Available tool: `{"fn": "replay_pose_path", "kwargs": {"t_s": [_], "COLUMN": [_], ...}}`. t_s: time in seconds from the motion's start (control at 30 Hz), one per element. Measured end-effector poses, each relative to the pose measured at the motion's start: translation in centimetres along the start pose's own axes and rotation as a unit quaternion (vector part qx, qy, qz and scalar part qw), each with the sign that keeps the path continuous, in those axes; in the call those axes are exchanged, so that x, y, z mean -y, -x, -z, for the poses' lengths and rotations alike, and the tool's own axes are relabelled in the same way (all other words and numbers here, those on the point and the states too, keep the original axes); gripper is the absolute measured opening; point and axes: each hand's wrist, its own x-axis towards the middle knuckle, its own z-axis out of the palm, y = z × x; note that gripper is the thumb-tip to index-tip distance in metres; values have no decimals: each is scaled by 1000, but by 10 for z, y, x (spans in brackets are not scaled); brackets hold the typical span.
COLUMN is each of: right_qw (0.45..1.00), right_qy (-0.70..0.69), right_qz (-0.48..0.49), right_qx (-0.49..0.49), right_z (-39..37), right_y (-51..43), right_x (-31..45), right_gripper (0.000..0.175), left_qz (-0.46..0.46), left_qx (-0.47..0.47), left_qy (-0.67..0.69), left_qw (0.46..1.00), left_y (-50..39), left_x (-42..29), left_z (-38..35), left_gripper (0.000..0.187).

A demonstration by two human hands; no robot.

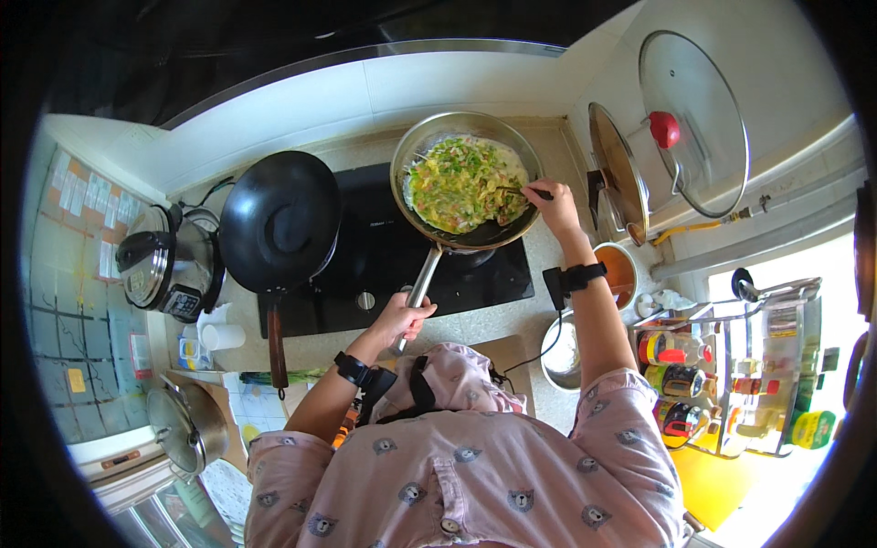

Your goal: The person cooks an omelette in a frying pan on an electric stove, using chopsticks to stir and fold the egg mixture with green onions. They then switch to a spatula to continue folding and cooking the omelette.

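Observation:
My left hand (pixel 404 318) is closed around the metal handle (pixel 425 277) of a frying pan (pixel 399 164), which sits at the right of the black glass hob. Spread over the pan's bottom is a pale batter mixture (pixel 466 181) with chopped green and pink bits; some dark pan surface shows at the lower edge. At the pan's right rim, my right hand (pixel 553 202) grips a thin dark utensil (pixel 538 194). Its tip reaches into the food, and its kind cannot be told.
A black wok (pixel 274 226) rests left of the pan, beside an electric pressure cooker (pixel 154 264). Lids (pixel 706 89) hang on the right wall. An orange-lined container (pixel 620 270), a metal bowl (pixel 560 356) and a bottle rack (pixel 723 383) stand at the right.

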Motion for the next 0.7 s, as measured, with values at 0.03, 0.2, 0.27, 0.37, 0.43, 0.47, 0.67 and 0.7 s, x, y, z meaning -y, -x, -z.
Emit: {"fn": "replay_pose_path", "kwargs": {"t_s": [0.03, 0.2, 0.27, 0.37, 0.43, 0.47, 0.67, 0.7], "right_qw": [1000, 999, 999, 998, 998, 998, 996, 996], "right_qy": [2, -18, -30, -32, -27, -32, -37, -37], "right_qz": [-15, -16, -24, -34, -31, -30, -45, -42], "right_qx": [0, -27, -29, -36, -45, -50, -63, -68], "right_z": [-2, -5, -4, -1, 1, 2, 11, 12], "right_y": [1, 11, 14, 17, 20, 22, 33, 35], "right_x": [-1, -6, -9, -9, -6, -4, 16, 20], "right_gripper": [17, 18, 17, 17, 17, 17, 17, 17], "left_qz": [-2, -20, -18, -25, -28, -28, -47, -42], "left_qx": [-14, -26, -38, -49, -58, -66, -76, -85], "left_qy": [-14, -66, -77, -110, -119, -124, -114, -111], "left_qw": [1000, 997, 996, 992, 991, 990, 989, 989], "left_y": [0, 6, 7, 8, 8, 7, -1, -4], "left_x": [-2, -13, -17, -21, -19, -17, 13, 19], "left_z": [-1, -5, -7, -8, -8, -8, 1, 4], "left_gripper": [19, 21, 21, 21, 22, 22, 24, 24]}}
